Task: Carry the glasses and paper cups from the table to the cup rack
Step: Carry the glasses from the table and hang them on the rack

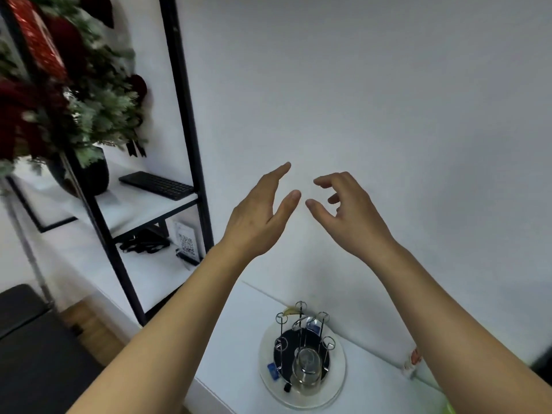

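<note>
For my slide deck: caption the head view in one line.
Both empty hands, left hand and right hand, raised above a cup rack holding one upturned glass.

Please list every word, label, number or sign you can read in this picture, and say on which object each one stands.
No text can be read here.
White card on the lower shelf: a QR code, its print too small to read.
Red box at top left: only a pale speckled pattern, blurred.
Blue tags on the cup rack: too small to read.
Keyboard: key legends not legible.
</note>
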Demonstrator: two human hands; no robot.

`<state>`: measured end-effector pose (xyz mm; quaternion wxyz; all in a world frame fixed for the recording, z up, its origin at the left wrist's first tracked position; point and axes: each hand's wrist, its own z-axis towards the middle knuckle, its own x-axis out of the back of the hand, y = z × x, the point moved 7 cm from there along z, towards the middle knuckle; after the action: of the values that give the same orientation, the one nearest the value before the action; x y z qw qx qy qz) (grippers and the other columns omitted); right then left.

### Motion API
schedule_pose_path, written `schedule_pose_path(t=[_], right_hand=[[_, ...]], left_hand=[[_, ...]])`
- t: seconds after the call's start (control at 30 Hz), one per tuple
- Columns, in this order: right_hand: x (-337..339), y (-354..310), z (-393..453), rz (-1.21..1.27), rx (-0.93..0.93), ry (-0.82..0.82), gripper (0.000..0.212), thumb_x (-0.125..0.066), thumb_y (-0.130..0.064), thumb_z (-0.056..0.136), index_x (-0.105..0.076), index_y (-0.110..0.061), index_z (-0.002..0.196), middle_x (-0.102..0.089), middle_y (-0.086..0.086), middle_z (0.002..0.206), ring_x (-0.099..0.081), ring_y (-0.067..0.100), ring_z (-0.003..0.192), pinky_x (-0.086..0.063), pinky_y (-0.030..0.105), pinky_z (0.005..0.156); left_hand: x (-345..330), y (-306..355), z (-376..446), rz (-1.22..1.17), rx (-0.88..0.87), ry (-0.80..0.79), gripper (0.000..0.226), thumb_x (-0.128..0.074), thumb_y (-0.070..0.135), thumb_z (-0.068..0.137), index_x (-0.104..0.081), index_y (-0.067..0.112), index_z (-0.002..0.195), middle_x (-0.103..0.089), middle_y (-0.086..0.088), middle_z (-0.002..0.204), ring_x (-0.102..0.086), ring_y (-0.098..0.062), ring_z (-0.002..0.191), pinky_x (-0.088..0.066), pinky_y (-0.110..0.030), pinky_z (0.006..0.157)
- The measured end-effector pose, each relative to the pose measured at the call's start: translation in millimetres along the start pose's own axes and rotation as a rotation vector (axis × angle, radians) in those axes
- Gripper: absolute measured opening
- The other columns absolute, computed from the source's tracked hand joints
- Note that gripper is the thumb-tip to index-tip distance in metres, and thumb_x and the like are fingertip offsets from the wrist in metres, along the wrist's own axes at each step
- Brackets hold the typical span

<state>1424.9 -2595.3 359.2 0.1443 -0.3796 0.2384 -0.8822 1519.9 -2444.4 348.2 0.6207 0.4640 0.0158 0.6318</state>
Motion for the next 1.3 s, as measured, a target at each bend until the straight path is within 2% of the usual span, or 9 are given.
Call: schedule_pose_path(t=[0.1,0.33,0.5,0.67,0.8,1.03,1.13,1.23,1.3], right_hand=[[-19,-17,-3,0.065,0.060,-0.065,0.033,-0.061,-0.050,0.093,-0.054,-0.036,0.122,-0.048,-0.022,0.119,-0.057,0.003,0.097,-0.050,0.028,0.074],[-76,-70,-60,0.238,0.234,-0.334,0.029,-0.063,-0.046,0.093,-0.057,-0.032,0.117,-0.050,-0.019,0.114,-0.057,-0.001,0.092,-0.047,0.023,0.070],[-109,-112,-134,0.373,0.334,-0.545,0.029,-0.064,-0.042,0.094,-0.058,-0.027,0.118,-0.050,-0.019,0.114,-0.052,-0.005,0.091,-0.043,0.020,0.070],[-129,-166,-215,0.463,0.461,-0.763,0.034,-0.063,-0.042,0.094,-0.057,-0.025,0.123,-0.051,-0.013,0.119,-0.054,0.003,0.097,-0.050,0.027,0.082],[-136,-223,-285,0.512,0.568,-0.915,0.039,-0.060,-0.046,0.095,-0.053,-0.029,0.129,-0.048,-0.015,0.122,-0.051,0.000,0.101,-0.047,0.025,0.085],[-111,-350,-432,0.624,0.869,-1.122,0.041,-0.062,-0.044,0.094,-0.053,-0.026,0.130,-0.048,-0.012,0.122,-0.049,0.002,0.096,-0.040,0.025,0.081],[-85,-396,-504,0.684,0.964,-1.191,0.041,-0.061,-0.046,0.094,-0.051,-0.027,0.130,-0.046,-0.013,0.120,-0.049,0.003,0.100,-0.041,0.025,0.082],[-42,-441,-597,0.753,1.072,-1.279,0.041,-0.060,-0.048,0.094,-0.050,-0.029,0.129,-0.043,-0.016,0.117,-0.049,0.001,0.095,-0.040,0.024,0.078],[-11,-463,-654,0.801,1.116,-1.326,0.042,-0.060,-0.047,0.095,-0.050,-0.027,0.130,-0.044,-0.015,0.118,-0.049,0.002,0.102,-0.041,0.026,0.084]], left_hand=[[19,-6,-29,0.043,0.087,0.053,0.062,-0.029,0.075,0.098,-0.028,0.046,0.153,-0.037,0.026,0.157,-0.042,-0.001,0.140,-0.043,-0.044,0.112],[54,-9,-141,0.136,0.350,0.215,0.057,-0.033,0.066,0.101,-0.039,0.037,0.150,-0.051,0.018,0.145,-0.051,-0.005,0.129,-0.047,-0.040,0.105],[70,3,-254,0.177,0.542,0.365,0.068,-0.029,0.078,0.096,-0.042,0.036,0.147,-0.051,0.020,0.146,-0.051,0.006,0.124,-0.044,-0.023,0.096],[92,30,-368,0.280,0.717,0.472,0.074,-0.027,0.082,0.092,-0.044,0.033,0.146,-0.052,0.024,0.138,-0.052,0.013,0.118,-0.046,-0.025,0.097],[119,65,-460,0.331,0.864,0.603,0.063,-0.034,0.069,0.097,-0.044,0.031,0.146,-0.054,0.016,0.144,-0.054,-0.001,0.125,-0.048,-0.041,0.106],[167,181,-638,0.510,1.043,0.890,0.060,-0.038,0.071,0.098,-0.045,0.034,0.145,-0.053,0.018,0.142,-0.055,0.001,0.122,-0.050,-0.034,0.101],[174,244,-711,0.556,1.110,0.990,0.060,-0.039,0.072,0.097,-0.045,0.035,0.144,-0.052,0.021,0.138,-0.053,0.012,0.115,-0.050,-0.027,0.095],[170,326,-793,0.590,1.165,1.116,0.062,-0.041,0.072,0.096,-0.047,0.032,0.143,-0.052,0.017,0.138,-0.052,0.014,0.115,-0.048,-0.021,0.090],[164,380,-840,0.634,1.200,1.174,0.069,-0.039,0.076,0.092,-0.048,0.030,0.143,-0.053,0.016,0.138,-0.052,0.015,0.112,-0.046,-0.017,0.088]])
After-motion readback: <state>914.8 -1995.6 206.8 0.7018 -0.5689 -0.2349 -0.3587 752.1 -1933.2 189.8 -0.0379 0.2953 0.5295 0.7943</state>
